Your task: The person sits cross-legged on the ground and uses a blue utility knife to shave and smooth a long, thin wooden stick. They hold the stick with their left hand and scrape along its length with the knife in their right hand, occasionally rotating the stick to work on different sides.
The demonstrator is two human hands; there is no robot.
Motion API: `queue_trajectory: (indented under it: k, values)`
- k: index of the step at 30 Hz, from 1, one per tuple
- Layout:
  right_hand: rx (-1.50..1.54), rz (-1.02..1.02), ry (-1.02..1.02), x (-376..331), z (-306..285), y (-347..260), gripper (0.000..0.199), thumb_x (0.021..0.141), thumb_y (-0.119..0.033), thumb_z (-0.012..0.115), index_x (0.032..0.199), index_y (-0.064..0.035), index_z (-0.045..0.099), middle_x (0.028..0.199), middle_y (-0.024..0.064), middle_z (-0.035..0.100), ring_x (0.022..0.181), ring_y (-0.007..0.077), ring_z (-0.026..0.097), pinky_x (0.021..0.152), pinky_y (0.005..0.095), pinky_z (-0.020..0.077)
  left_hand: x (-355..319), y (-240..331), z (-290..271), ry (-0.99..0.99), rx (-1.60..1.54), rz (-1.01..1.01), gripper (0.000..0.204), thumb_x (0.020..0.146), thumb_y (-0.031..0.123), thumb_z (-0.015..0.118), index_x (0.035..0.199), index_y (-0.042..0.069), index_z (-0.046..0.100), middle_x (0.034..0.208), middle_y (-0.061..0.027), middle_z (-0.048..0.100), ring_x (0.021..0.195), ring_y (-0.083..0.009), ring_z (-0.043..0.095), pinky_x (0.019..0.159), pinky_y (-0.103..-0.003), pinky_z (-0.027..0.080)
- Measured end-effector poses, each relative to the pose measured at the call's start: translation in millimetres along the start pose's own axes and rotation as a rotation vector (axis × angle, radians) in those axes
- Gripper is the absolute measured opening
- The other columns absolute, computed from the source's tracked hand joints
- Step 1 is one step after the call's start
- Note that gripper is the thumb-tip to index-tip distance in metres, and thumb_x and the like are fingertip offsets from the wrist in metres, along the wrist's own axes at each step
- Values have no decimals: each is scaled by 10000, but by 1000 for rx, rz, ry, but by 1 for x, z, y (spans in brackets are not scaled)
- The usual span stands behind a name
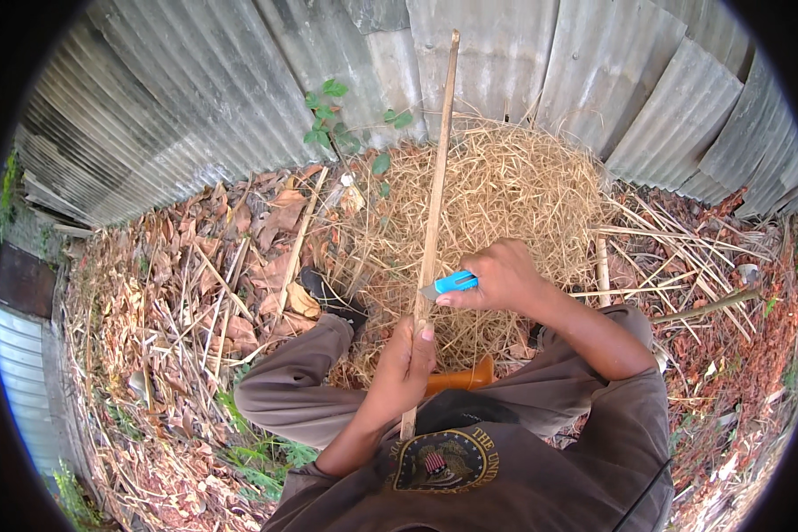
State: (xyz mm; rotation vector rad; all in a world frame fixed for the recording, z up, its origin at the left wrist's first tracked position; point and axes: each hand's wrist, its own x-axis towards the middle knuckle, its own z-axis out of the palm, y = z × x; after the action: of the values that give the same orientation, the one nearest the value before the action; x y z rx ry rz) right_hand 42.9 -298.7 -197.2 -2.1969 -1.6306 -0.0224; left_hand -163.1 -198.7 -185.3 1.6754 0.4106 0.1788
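Note:
A long, pale wooden stick [439, 168] stands nearly upright in the view, running from my lap toward the metal wall. Low on the stick, my left hand [405, 362] is wrapped round it, thumb lying along its face. My right hand [504, 277] grips a utility knife [457, 283] with a bright blue handle. Its short blade points left and meets the stick's right edge, a little above my left hand. Below the left hand, the stick's lower end shows against my dark shirt.
A heap of dry straw [514, 191] lies in front of me, against a corrugated metal wall [346, 71]. Brown dry leaves [248, 230] cover the ground at left. Thin split sticks [683, 253] lie at right. An orange object [470, 377] sits between my legs.

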Motion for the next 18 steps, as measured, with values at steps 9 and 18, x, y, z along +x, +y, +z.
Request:
queue_trajectory:
  k: [9, 18]
  values:
    - [-129, -96, 202, 18, 9, 22, 783, 681, -879, 469, 534, -117, 569, 408, 41, 487, 357, 204, 520, 375, 340, 396, 8, 12, -3, 26, 176, 38, 224, 1038, 213, 379, 917, 29, 421, 647, -5, 414, 555, -82, 394, 514, -250, 364]
    - [-182, -17, 212, 30, 14, 32, 760, 654, -863, 522, 522, -115, 533, 449, 46, 518, 383, 236, 529, 401, 373, 418, 9, 12, -5, 25, 155, 69, 213, 1041, 199, 365, 904, 40, 402, 624, 0, 400, 540, -79, 376, 508, -244, 348]
